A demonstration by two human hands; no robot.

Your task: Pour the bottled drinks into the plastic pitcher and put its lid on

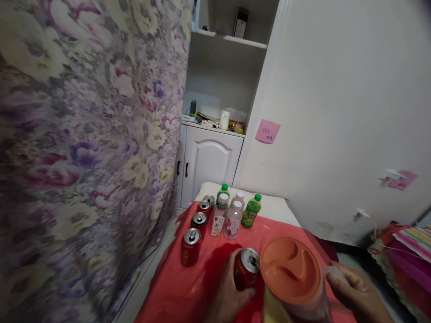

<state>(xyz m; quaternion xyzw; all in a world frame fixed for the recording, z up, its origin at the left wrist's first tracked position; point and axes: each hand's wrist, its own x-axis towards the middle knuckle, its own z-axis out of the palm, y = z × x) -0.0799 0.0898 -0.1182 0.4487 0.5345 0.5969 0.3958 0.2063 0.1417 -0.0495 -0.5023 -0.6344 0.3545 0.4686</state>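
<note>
My left hand (232, 287) is wrapped round a dark red drink can (245, 271), which stands upright with its opened top facing up. Just right of that can is a clear plastic jug with a round orange lid (291, 269) that has curved hollows. My right hand (350, 285) has its fingers curled round the pale, see-through part at the jug's right side, apparently its handle. Another red can (191, 247) stands upright to the left, with more cans (199, 220) in a row behind it. The jug's lower part is cut off by the frame edge.
Clear bottles (233, 220) and green bottles (251, 211) stand beside the cans on the red-covered table (168, 287). A floral curtain (101, 157) hangs at left. Behind are a white cabinet (212, 154) and a wall with a pink note (267, 131).
</note>
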